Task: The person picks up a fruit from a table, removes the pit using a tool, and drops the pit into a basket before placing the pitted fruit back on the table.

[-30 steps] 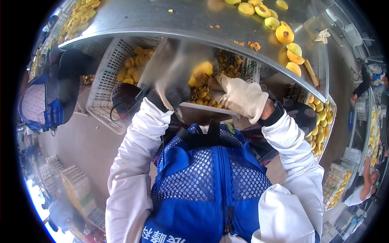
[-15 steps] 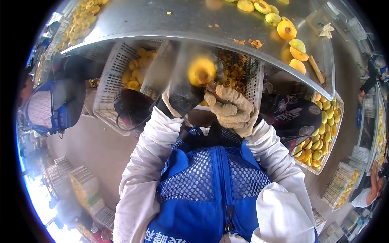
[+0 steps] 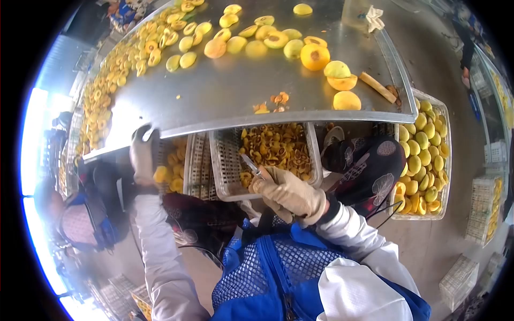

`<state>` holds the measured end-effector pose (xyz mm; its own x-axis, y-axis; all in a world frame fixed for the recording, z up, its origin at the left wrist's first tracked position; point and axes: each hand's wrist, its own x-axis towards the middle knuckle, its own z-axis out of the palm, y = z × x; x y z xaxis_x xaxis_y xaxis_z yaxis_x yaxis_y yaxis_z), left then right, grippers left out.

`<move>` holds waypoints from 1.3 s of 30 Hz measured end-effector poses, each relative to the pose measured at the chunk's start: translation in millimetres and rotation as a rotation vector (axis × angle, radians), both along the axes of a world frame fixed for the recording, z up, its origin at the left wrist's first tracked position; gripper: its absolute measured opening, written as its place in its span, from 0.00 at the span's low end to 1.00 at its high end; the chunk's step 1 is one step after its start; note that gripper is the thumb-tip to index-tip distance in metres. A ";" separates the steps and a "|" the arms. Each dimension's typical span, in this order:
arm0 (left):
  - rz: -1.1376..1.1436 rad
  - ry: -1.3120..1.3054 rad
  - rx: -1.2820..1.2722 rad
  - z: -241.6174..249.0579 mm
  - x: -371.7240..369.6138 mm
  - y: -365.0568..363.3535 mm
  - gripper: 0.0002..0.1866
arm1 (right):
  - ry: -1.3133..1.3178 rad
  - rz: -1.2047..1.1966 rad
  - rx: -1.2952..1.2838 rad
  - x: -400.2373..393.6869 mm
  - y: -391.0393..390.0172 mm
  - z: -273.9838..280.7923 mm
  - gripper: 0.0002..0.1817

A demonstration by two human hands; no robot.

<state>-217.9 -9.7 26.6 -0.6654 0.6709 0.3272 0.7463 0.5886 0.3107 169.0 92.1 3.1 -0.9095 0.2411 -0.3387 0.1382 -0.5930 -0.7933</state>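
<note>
My right hand (image 3: 292, 195), in a beige work glove, is closed around a small knife (image 3: 252, 166) with a narrow metal blade pointing up and left. It is held over the near side of a white crate (image 3: 219, 187) of yellow fruit scraps (image 3: 276, 147). My left hand (image 3: 143, 158), gloved with dark, smeared fingertips, is stretched out to the left by the table's front edge. Its fingers look apart with nothing visible between them. Beside it, yellow peach halves (image 3: 175, 184) lie in another crate, partly hidden under the table.
A metal table (image 3: 225, 96) holds many cut peach halves (image 3: 276, 39), a stick-like handle (image 3: 377, 87) and orange scraps (image 3: 278, 100). At the right stands a crate of peaches (image 3: 423, 155). Another person (image 3: 80, 224) sits at the left, and more crates (image 3: 484, 208) stand farther right.
My left hand has moved left, away from my right hand, and the peach it held is gone from it. The view has shifted, showing more table. My right hand keeps the knife.
</note>
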 end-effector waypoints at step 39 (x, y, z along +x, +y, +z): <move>-0.556 -0.532 0.531 -34.3 191.8 -12.1 0.19 | -0.117 -0.206 0.972 -47.2 -13.2 -34.3 0.20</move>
